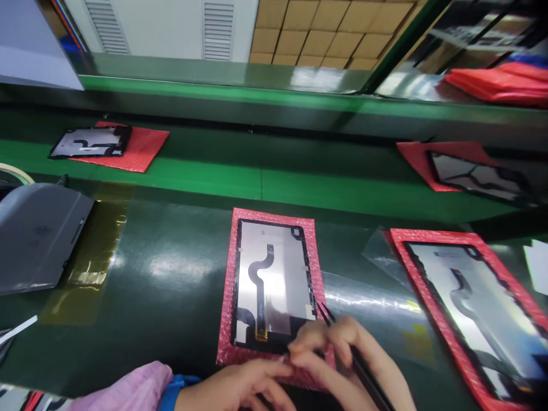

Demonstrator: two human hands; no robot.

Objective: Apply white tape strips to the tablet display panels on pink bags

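A tablet display panel (286, 268) lies back side up on a pink bubble-wrap sheet (225, 319), with a dark ribbon cable (260, 297) curving down its back. Over the panel's lower right corner is my right hand (355, 359), closed around black tweezers (368, 374). The tweezer tips point up and left beside the panel's right edge. My left hand (240, 385) has bent fingers meeting my right fingertips at the panel's lower edge. Whatever sits between those fingertips is too small and hidden to name.
To the right, a second panel (492, 308) rests on red bubble wrap. Two more panels, at the back left (89, 141) and back right (475, 174), lie on a green strip. A grey machine (38, 234) stands left, beside yellowish film (85, 274). Clear film (368, 299) lies between the front panels.
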